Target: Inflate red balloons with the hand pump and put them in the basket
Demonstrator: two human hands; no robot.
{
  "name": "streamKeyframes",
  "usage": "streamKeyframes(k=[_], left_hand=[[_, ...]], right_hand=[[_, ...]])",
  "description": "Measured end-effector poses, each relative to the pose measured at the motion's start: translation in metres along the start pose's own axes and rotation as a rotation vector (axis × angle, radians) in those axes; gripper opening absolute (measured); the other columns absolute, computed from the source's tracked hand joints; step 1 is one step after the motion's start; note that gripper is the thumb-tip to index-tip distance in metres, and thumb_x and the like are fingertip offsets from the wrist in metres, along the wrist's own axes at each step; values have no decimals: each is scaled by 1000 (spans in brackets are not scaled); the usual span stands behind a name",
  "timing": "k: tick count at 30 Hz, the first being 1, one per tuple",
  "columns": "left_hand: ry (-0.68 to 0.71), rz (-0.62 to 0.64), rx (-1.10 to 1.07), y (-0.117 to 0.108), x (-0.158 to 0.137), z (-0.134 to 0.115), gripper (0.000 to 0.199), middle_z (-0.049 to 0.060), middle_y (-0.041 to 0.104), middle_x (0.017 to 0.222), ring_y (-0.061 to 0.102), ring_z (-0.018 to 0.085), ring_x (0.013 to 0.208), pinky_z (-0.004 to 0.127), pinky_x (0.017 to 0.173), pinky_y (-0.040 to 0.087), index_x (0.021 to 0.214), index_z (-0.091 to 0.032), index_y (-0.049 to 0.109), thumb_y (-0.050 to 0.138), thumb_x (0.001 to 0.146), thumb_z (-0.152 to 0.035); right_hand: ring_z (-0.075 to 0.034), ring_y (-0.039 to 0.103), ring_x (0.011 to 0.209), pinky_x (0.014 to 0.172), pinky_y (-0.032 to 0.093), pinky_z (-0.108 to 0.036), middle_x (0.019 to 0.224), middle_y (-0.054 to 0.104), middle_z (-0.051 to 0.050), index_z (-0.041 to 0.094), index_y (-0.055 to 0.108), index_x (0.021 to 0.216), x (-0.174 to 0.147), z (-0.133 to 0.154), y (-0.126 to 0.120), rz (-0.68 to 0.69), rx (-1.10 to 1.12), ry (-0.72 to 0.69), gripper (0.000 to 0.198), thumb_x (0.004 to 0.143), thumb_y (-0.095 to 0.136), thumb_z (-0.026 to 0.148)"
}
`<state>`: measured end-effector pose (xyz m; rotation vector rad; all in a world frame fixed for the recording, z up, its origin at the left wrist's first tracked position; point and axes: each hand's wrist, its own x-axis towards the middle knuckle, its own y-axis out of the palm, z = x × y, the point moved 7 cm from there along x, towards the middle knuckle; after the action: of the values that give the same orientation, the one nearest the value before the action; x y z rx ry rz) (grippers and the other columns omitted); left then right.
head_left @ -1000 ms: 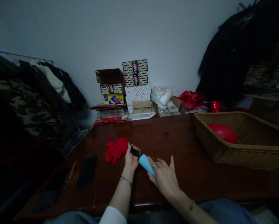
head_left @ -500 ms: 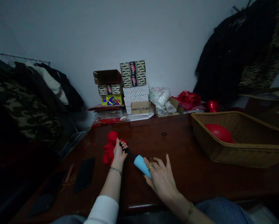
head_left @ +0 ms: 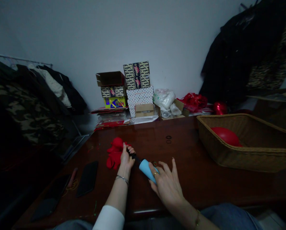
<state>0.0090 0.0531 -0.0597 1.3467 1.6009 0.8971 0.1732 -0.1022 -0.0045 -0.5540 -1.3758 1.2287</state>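
1 blue pump (head_left: 147, 170) slants over the brown table (head_left: 193, 172), between both hands. Versus 1.0 s ago, the left hand (head_left: 128, 157) sits farther from the barrel, baring a black shaft (head_left: 137, 159) — though slightly nearer than at 0.5 s. Left fingers curl closed round the black end, beside a rounded red balloon (head_left: 117, 142); right hand (head_left: 168, 182) pinches the barrel, outer fingers spread. Judged mid-stroke — balloon attachment unclear.

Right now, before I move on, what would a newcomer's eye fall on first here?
First, the light-blue cylinder near the front middle of the dark, glossy table, with the left hand on its black end and the right hand on its blue body. Then the bright red, crumpled pile beside the left hand, and the rounded red balloon inside the brown wicker basket on the right.
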Motion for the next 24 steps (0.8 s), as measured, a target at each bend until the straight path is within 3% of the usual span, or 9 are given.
streamKeyframes(k=[5, 10, 15, 24], left_hand=[[8, -25, 155, -1, -20, 27, 25, -5, 42, 59, 43, 5, 46, 16, 43, 39, 73, -17, 44, 57, 84, -36], [20, -69, 203, -7, -22, 37, 27, -6, 38, 56, 36, 4, 41, 15, 37, 33, 69, -17, 42, 57, 84, -34], [62, -155, 152, -13, -8, 11, 27, -7, 32, 53, 31, 3, 37, 12, 31, 23, 67, -17, 38, 45, 91, -29], [84, -131, 121, -2, 17, -51, 30, -7, 32, 52, 30, 2, 35, 12, 31, 24, 66, -18, 35, 38, 94, -28]], right_hand=[[-26, 46, 115, 106, -2, -58, 105, 66, -7, 24, 45, 131, 4, -3, 4, 38, -48, 23, 51, 83, 54, 36], [-27, 45, 117, 106, -2, -58, 107, 66, -8, 24, 42, 133, 6, -3, 8, 53, -69, 24, 54, 83, 55, 37], [-27, 44, 117, 107, -3, -56, 108, 65, -7, 25, 44, 132, 4, 1, 6, 60, -44, -14, 54, 81, 56, 39], [-26, 45, 117, 107, -1, -56, 107, 66, -4, 28, 46, 130, 1, 0, -13, 46, 1, -65, 53, 80, 58, 41]])
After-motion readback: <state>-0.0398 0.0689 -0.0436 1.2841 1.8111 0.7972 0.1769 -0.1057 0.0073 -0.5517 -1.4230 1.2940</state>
